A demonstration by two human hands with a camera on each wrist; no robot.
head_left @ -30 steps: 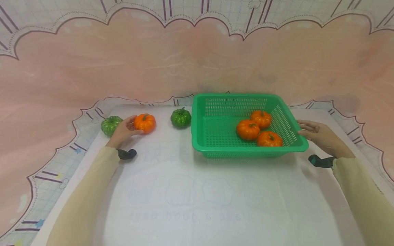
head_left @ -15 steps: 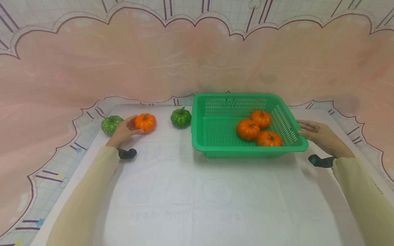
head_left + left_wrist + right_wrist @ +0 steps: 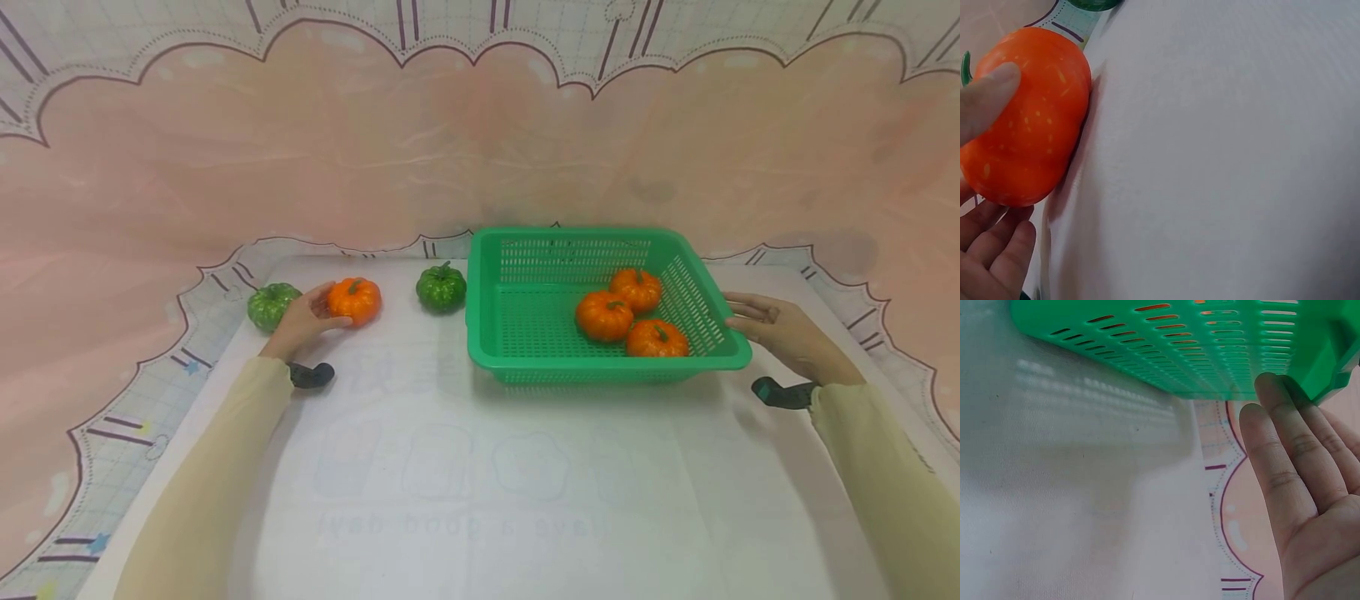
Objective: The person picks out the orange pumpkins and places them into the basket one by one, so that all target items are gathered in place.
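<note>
My left hand (image 3: 302,323) holds a small orange pumpkin (image 3: 357,301) on the left of the table. In the left wrist view the thumb (image 3: 994,94) lies across the skin of this pumpkin (image 3: 1035,125), and the other fingers are at its opposite side. Directly behind that hand sits a green pumpkin (image 3: 270,307), partly covered by it. My right hand (image 3: 783,333) is at the right side of a green plastic basket (image 3: 607,364). Its fingers (image 3: 1285,437) are nearly straight and touch the outside of the basket wall (image 3: 1210,350) below the rim.
Three orange pumpkins (image 3: 604,316) lie in the right half of the basket. Another green pumpkin (image 3: 441,287) stands just left of the basket. A white printed cloth (image 3: 480,467) covers the table, and a pink patterned sheet (image 3: 450,150) rises behind it.
</note>
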